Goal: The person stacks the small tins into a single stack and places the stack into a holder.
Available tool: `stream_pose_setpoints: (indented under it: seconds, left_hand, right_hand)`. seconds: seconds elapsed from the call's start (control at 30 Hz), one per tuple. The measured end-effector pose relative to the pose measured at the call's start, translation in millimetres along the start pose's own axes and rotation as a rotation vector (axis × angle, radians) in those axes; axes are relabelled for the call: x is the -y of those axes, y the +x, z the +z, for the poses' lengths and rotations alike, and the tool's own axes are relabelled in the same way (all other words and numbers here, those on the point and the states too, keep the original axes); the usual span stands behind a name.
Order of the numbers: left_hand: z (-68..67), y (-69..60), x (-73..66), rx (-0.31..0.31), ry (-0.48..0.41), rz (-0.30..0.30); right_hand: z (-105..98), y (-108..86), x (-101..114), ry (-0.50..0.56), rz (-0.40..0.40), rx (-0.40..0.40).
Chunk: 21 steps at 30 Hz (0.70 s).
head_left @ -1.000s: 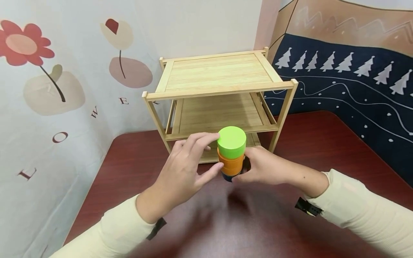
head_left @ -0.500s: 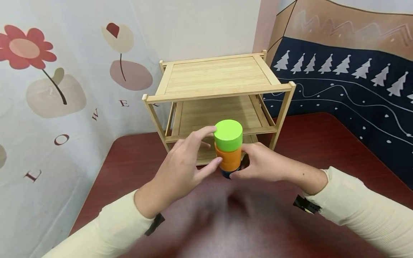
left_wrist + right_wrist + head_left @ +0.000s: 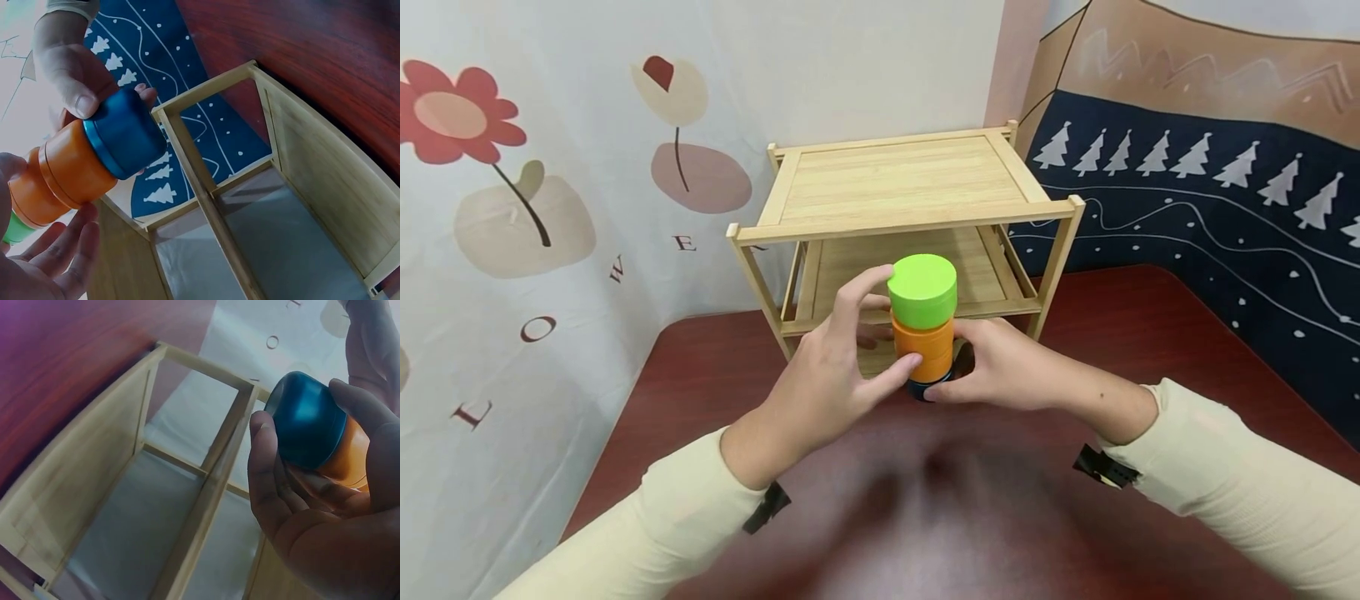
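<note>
In the head view, an upright, three-coloured cylinder [image 3: 927, 343] is held in the air in front of a wooden rack. Its top section [image 3: 922, 293] is bright green, the middle orange and the bottom section [image 3: 128, 134] dark blue. My left hand [image 3: 823, 371] is around its left side, thumb on the orange part and index fingertip at the green edge. From the right, my right hand [image 3: 1011, 367] grips the lower part, with the thumb on the blue section. In the right wrist view its fingers [image 3: 262, 444] curl round the blue end.
The light wooden rack [image 3: 902, 179] with three shelves stands behind the hands on a dark red table [image 3: 700, 350]. A flower-printed cloth [image 3: 572, 208] hangs at the left. A dark blue printed cloth [image 3: 1187, 217] with white trees hangs at the right.
Both hands have raised the cylinder and moved it slightly left in the head view. My left index finger still reaches its green edge. The camera has shifted a little.
</note>
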<state>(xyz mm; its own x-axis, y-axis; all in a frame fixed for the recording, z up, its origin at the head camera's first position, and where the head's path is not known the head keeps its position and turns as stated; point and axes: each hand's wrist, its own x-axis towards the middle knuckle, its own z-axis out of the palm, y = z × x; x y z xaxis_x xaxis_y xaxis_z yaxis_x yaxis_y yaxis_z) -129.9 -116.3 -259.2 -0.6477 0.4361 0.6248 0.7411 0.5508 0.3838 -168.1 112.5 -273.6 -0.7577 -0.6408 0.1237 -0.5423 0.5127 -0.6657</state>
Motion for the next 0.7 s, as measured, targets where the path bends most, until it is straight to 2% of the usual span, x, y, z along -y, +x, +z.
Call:
stream_pose_setpoints:
  seconds: [0.3,0.57,0.7]
  left_hand:
    - [-4.4,7.9,3.2,-0.044,0.048,0.032]
    - [-14.4,18.1,4.8,-0.015,-0.015,0.016]
    - [-20.6,23.9,5.5,-0.014,-0.023,0.012]
  right_hand:
    - [-7.6,6.2,7.7,-0.013,0.004,-0.016]
    - [-15.7,14.8,13.3,-0.026,-0.009,-0.034]
    - [-20.9,19.2,16.3,-0.070,-0.028,-0.052]
